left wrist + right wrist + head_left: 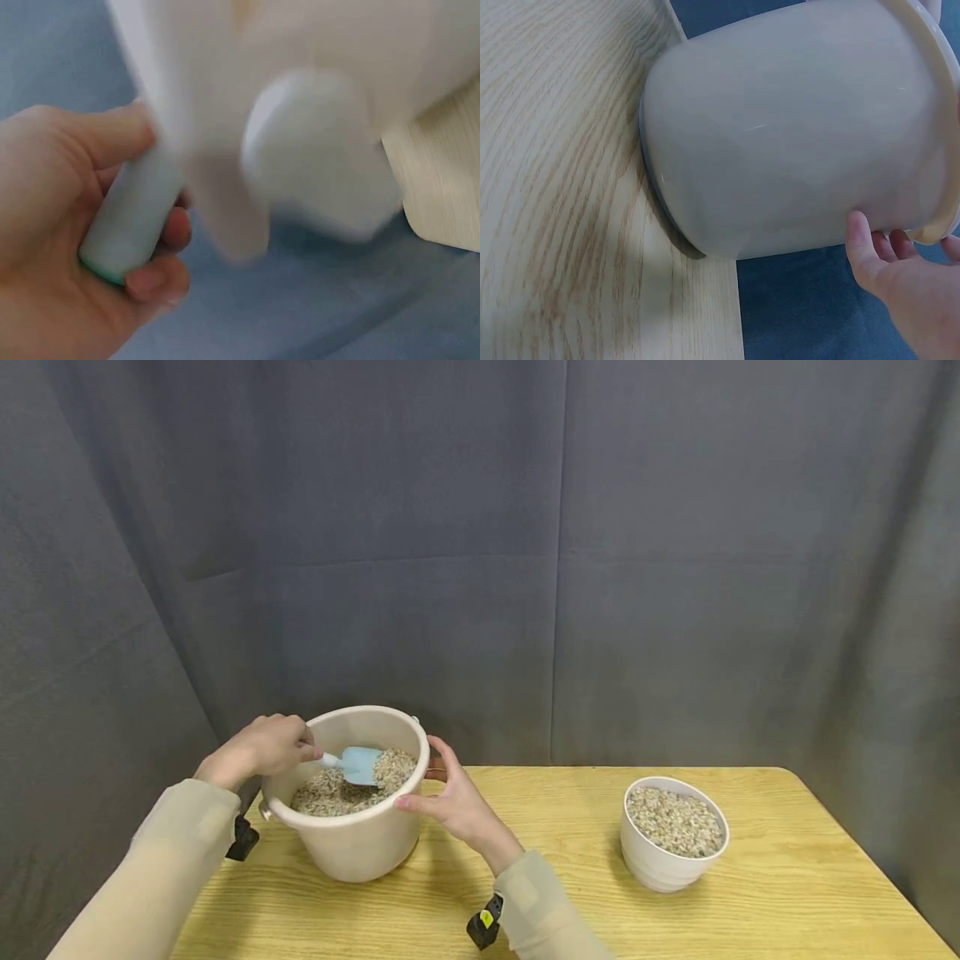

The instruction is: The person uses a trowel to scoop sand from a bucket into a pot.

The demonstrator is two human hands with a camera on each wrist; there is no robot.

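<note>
A cream bucket (360,847) half full of small gravel stands at the table's back left corner. My left hand (262,747) grips the pale handle (139,214) of a light blue scoop (362,764), whose blade lies in the gravel. My right hand (450,797) holds the bucket's rim from the right, thumb and fingers curled round the edge. The right wrist view shows the bucket's wall (780,142) and my fingers (877,251) by its rim. The left wrist view is blurred.
A white ribbed bowl (660,864) filled with the same gravel stands on the right part of the wooden table (540,852). A grey curtain hangs behind. The table's left edge runs close by the bucket.
</note>
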